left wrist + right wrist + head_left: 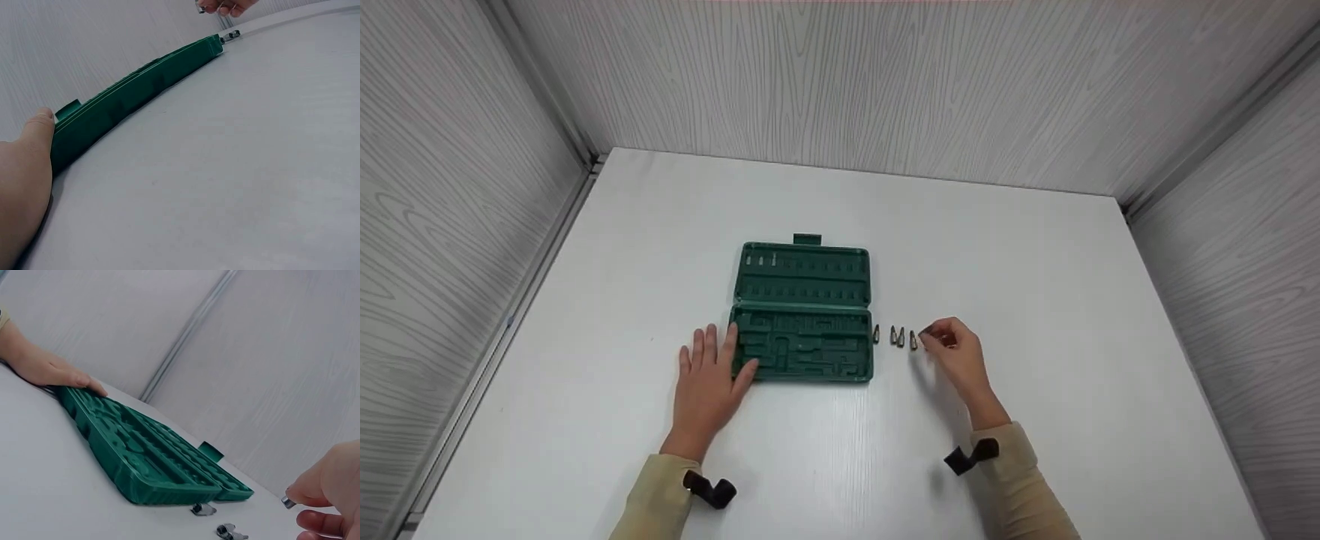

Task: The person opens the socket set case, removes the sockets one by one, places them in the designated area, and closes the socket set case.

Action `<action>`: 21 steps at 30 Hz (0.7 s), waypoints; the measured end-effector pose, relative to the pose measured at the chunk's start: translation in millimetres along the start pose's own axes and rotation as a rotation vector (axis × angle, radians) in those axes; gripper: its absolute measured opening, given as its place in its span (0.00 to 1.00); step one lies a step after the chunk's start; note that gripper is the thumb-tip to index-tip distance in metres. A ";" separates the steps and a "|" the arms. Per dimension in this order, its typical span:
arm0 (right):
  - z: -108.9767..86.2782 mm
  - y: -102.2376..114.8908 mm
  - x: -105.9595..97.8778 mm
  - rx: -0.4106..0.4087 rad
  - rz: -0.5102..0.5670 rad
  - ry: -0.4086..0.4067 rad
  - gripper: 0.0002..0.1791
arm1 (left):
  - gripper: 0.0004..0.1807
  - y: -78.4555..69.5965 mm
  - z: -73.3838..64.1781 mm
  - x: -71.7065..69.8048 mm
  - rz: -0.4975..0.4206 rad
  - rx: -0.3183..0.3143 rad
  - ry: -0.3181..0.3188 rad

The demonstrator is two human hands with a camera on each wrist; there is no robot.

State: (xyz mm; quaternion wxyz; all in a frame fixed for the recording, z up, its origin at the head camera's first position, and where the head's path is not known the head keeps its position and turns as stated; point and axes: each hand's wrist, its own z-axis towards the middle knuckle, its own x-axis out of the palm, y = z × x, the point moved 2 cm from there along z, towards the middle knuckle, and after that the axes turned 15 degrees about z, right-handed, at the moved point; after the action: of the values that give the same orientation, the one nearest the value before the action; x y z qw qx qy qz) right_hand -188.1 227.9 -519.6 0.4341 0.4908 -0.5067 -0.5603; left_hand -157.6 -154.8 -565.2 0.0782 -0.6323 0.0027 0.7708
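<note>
A green plastic tool case [802, 381] lies unfolded on the white table, its moulded slots facing up. My left hand [706, 397] rests at its left side with fingers spread, the thumb over the near rim and the index finger along the edge. Between thumb and fingertips, my right hand [960, 356] pinches a small metal bit [288, 502], raised above the table to the right of the case. Several similar bits [901, 337] with tapered tips lie in a loose row between the case and this hand. Three small pieces [760, 261] sit in the upper-left slots of the lid.
White table [1020, 270] surface surrounds the case. Pale wood-grain panels [840, 82] rise behind it and on both sides. A latch tab [808, 239] sticks out from the lid's far edge. Dark camera mounts [711, 491] sit on both sleeved wrists.
</note>
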 end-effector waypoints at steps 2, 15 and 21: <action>-0.3 -3.4 -10.3 0.020 -0.023 -0.022 0.08 | 0.42 -0.1 0.4 -0.3 0.000 0.000 -0.001; 0.5 -22.0 -47.0 0.131 -0.233 -0.012 0.09 | 0.41 1.6 1.4 1.6 -0.009 0.000 0.006; 3.6 -25.9 -51.9 0.170 -0.296 0.031 0.10 | 0.41 1.2 0.8 2.5 -0.007 0.001 0.004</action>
State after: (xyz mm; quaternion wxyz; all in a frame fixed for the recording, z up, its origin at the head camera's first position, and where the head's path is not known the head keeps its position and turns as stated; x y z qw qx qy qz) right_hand -184.1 282.3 -539.7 0.3116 0.6037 -0.4675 -0.5657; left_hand -159.1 -155.6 -567.7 0.0814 -0.6338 0.0010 0.7692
